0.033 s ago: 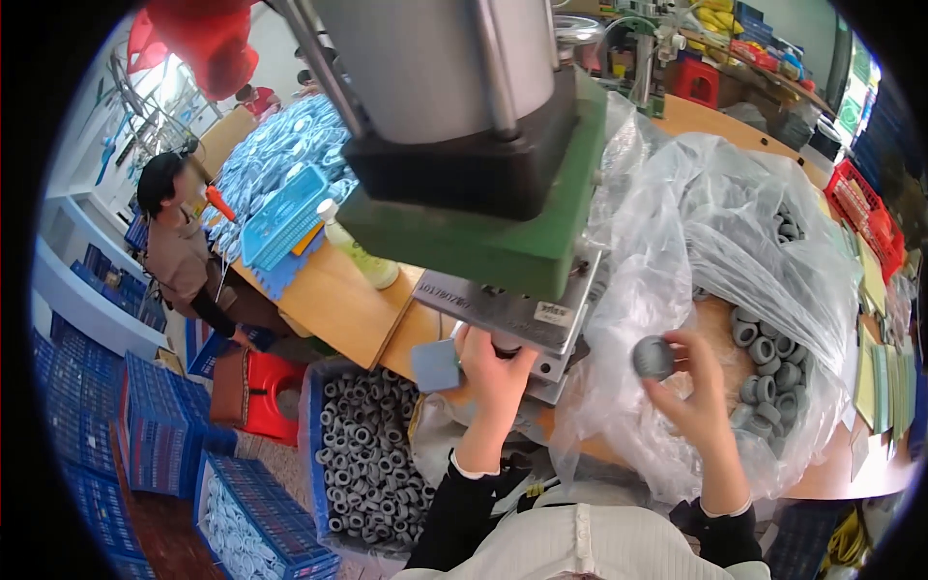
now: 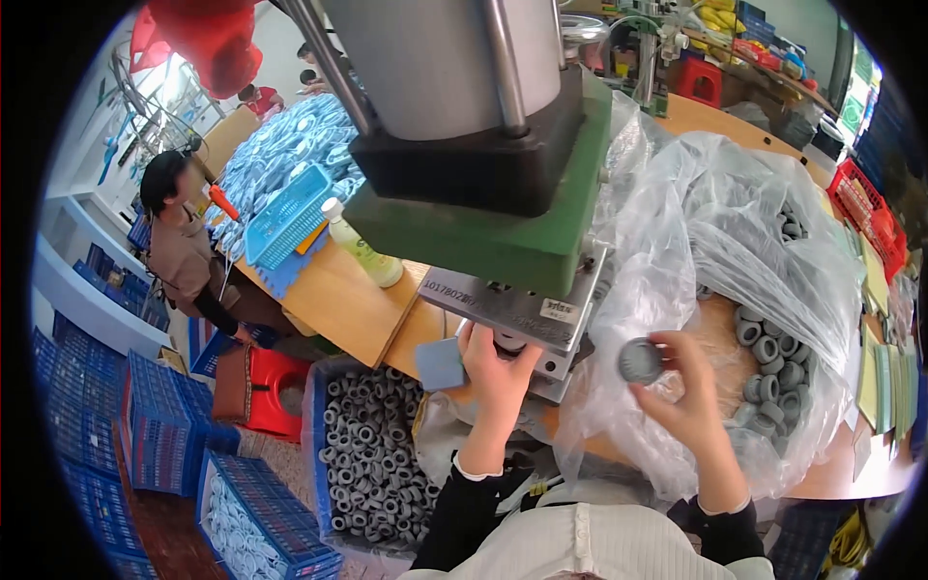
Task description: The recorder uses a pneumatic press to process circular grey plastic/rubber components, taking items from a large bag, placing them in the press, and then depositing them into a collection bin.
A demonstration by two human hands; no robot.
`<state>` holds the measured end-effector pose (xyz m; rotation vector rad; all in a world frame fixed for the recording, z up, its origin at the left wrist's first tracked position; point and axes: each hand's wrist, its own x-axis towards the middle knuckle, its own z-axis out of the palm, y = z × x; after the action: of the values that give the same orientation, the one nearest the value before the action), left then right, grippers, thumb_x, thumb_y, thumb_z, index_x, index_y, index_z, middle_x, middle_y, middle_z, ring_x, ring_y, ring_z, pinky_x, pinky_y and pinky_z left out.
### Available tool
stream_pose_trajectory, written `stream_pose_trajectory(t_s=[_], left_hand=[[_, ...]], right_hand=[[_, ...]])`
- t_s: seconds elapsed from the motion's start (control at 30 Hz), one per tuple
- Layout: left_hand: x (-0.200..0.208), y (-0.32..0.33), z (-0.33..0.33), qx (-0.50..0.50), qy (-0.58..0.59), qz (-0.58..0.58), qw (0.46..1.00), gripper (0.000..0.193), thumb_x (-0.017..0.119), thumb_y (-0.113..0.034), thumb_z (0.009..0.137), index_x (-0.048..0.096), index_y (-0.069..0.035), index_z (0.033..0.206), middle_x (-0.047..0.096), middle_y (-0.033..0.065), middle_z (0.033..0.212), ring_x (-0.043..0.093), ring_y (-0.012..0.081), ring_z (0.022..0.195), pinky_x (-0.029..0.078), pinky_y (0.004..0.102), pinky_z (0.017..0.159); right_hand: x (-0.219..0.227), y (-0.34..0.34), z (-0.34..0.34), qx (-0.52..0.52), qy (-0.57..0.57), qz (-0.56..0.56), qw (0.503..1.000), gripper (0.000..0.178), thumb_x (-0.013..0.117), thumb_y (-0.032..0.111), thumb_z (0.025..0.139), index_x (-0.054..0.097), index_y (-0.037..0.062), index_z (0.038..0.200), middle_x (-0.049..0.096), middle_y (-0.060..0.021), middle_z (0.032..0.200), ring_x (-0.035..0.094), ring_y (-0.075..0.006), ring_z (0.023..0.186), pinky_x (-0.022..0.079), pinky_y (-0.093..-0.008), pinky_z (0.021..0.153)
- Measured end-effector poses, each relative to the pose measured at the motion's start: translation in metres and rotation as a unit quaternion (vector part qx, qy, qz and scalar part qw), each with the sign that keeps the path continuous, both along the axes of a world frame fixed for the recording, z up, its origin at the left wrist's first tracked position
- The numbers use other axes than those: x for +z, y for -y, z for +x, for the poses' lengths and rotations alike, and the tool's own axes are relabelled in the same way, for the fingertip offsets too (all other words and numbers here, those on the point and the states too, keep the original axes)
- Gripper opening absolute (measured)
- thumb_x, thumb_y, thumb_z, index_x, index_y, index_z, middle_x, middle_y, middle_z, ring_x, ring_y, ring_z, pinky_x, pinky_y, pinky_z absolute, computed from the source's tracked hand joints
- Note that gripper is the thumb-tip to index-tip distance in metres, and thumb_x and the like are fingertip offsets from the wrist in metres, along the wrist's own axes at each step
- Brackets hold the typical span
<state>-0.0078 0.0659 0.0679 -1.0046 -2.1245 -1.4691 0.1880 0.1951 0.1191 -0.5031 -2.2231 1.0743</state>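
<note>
Under the metal plate (image 2: 503, 307) of a green press (image 2: 483, 232), my left hand (image 2: 495, 377) has its thumb and fingers curled about a small round part (image 2: 508, 342). The plate hides most of that part and some of the fingertips. To the right, my right hand (image 2: 691, 396) pinches a grey ribbed ring (image 2: 640, 362) between thumb and fingers, in the air beside a clear plastic bag (image 2: 628, 290). More grey rings (image 2: 768, 348) lie in the bag's opening. A blue-grey block (image 2: 440, 364) sits at the table edge by my left hand.
A blue bin (image 2: 317, 435) full of grey rings stands below the table's left edge. A bottle (image 2: 362, 246) and a light blue basket (image 2: 290, 217) are on the table (image 2: 353, 309). A co-worker (image 2: 184, 232) is at the far left, near a red stool (image 2: 275, 396) and stacked blue crates (image 2: 164, 416).
My right hand has moved a little to the left with the grey ring, toward the press. My left hand stays under the plate. The whole view has shifted slightly.
</note>
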Motion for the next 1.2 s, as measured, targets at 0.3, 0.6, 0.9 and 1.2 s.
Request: stream_pose_trajectory(t_s=[0.3, 0.6, 0.9, 1.2], left_hand=[[-0.092, 0.176, -0.047, 0.395, 0.071, -0.018, 0.916, 0.074, 0.077, -0.022, 0.074, 0.038, 0.004, 0.132, 0.043, 0.0224, 0.133, 0.041, 0.0299, 0.124, 0.03, 0.0396, 0.104], [-0.074, 0.082, -0.072, 0.083, -0.003, -0.24, 0.967, 0.028, 0.052, -0.016, 0.09, 0.057, -0.003, 0.114, 0.055, 0.0152, 0.123, 0.04, 0.0346, 0.127, 0.023, 0.0528, 0.105], [-0.094, 0.07, -0.077, 0.031, 0.007, -0.273, 0.961, 0.025, 0.046, -0.01, 0.09, 0.059, -0.005, 0.111, 0.059, 0.0133, 0.116, 0.042, 0.0365, 0.125, 0.019, 0.0575, 0.106], [-0.039, 0.037, -0.037, -0.066, -0.156, 0.042, 0.985, 0.054, 0.064, -0.024, 0.079, 0.048, 0.004, 0.122, 0.05, 0.0205, 0.125, 0.044, 0.0413, 0.118, 0.034, 0.0456, 0.098]], right_hand=[[-0.009, 0.033, -0.114, 0.136, -0.092, 0.027, 0.986, 0.031, 0.072, 0.009, 0.072, 0.062, 0.0031, 0.101, 0.062, -0.0197, 0.091, 0.061, -0.0381, 0.077, 0.05, -0.0398, 0.069], [-0.009, 0.037, -0.076, 0.059, -0.06, -0.094, 0.992, 0.032, 0.071, 0.012, 0.074, 0.06, -0.0019, 0.1, 0.062, -0.0212, 0.088, 0.06, -0.0381, 0.082, 0.049, -0.038, 0.07], [-0.103, -0.172, 0.007, -0.303, 0.144, 0.225, 0.915, 0.038, 0.06, 0.004, 0.075, 0.059, 0.0073, 0.113, 0.056, -0.0163, 0.12, 0.054, -0.0322, 0.107, 0.042, -0.0418, 0.092], [-0.073, -0.158, 0.018, -0.251, 0.222, 0.259, 0.906, 0.056, 0.067, 0.011, 0.07, 0.047, 0.0017, 0.122, 0.05, -0.0223, 0.122, 0.049, -0.0363, 0.112, 0.039, -0.0421, 0.097]])
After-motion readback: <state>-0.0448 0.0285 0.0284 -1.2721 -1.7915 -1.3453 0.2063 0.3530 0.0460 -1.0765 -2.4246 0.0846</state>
